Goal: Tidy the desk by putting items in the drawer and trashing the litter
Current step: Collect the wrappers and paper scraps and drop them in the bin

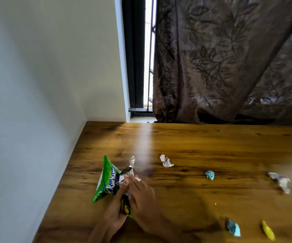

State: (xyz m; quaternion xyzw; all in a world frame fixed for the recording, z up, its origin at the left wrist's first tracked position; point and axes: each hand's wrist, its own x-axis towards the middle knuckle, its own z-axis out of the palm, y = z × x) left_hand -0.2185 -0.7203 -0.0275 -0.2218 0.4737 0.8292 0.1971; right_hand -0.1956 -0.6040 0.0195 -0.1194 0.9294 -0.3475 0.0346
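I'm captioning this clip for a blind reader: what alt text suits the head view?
Two hands, left hand and right hand, grip a green snack packet over a wooden desk. Crumpled wrappers, white, blue, silver, and yellow, lie scattered to the right, before a brown curtain.

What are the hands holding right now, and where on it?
Both hands, left and right, hold the green snack packet at its crumpled lower right end; fingers also cover a dark wrapper.

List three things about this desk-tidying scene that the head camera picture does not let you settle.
1. Head view: the yellow-black wrapper sits mostly hidden between the left hand and right hand.
2. No drawer or bin shows; the frame edges cut them off.
3. Motion blur smears the silver wrapper at right, so its print is unreadable.
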